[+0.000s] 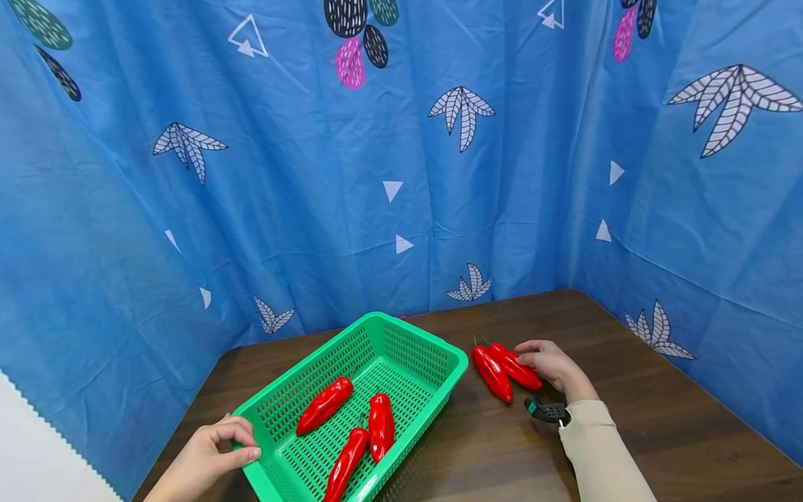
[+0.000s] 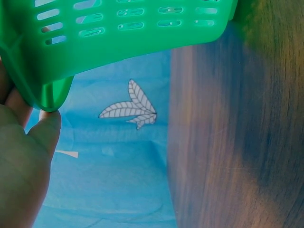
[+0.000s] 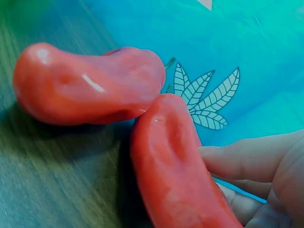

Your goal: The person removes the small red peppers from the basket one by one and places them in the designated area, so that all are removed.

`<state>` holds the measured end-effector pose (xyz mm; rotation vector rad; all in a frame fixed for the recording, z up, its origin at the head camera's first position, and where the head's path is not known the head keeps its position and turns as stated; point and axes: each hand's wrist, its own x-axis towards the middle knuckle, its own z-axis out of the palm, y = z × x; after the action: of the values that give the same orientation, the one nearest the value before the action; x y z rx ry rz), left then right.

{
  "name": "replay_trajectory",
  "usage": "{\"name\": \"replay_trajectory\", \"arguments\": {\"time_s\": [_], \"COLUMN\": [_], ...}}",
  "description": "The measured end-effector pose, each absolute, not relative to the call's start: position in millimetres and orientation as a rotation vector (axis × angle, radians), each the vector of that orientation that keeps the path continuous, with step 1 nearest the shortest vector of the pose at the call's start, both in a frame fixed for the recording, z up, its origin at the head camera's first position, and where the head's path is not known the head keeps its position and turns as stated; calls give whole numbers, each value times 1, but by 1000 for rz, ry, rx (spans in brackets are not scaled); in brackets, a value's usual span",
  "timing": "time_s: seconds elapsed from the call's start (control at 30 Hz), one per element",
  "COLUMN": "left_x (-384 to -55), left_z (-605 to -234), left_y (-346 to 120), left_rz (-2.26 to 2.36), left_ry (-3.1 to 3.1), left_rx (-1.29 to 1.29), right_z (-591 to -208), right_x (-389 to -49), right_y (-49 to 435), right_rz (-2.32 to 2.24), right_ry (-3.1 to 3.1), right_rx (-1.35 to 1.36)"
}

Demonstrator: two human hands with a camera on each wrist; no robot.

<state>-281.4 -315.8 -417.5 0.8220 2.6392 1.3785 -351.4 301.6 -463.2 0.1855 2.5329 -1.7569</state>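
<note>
My left hand (image 1: 216,450) pinches the rim of a green plastic basket (image 1: 401,331) at its near left corner. In the left wrist view, thumb and fingers (image 2: 46,133) meet at that basket rim. Three glossy red peppers lie inside, one red pepper (image 1: 325,406) towards the left wall. To the basket's right, two more lie side by side on the table: a left pepper (image 1: 492,374) and a right pepper (image 1: 516,367). My right hand (image 1: 552,364) is at the right pepper, its fingertips against one side of it, as the right wrist view (image 3: 209,159) shows.
A dark brown wooden table (image 1: 477,453) carries everything. Blue patterned curtains (image 1: 301,230) hang along its back and right edges. A white sheet-like edge (image 1: 37,446) shows at the lower left. My right wrist wears a black strap (image 1: 547,410).
</note>
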Motion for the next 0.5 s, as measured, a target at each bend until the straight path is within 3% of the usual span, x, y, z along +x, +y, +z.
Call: {"name": "replay_trajectory", "arguments": {"time_s": [0.3,0.5], "left_x": [-286,-287], "left_z": [-416,-423], "left_y": [-317,-322], "left_rz": [1397,1402], "left_ry": [2602,2601], "left_rx": [835,1001], "right_z": [-458,-461], "right_x": [-348,-346], "right_y": [301,299], "right_rz": [-1742,-1773], "right_ry": [2568,2566], "right_rx": [217,252]}}
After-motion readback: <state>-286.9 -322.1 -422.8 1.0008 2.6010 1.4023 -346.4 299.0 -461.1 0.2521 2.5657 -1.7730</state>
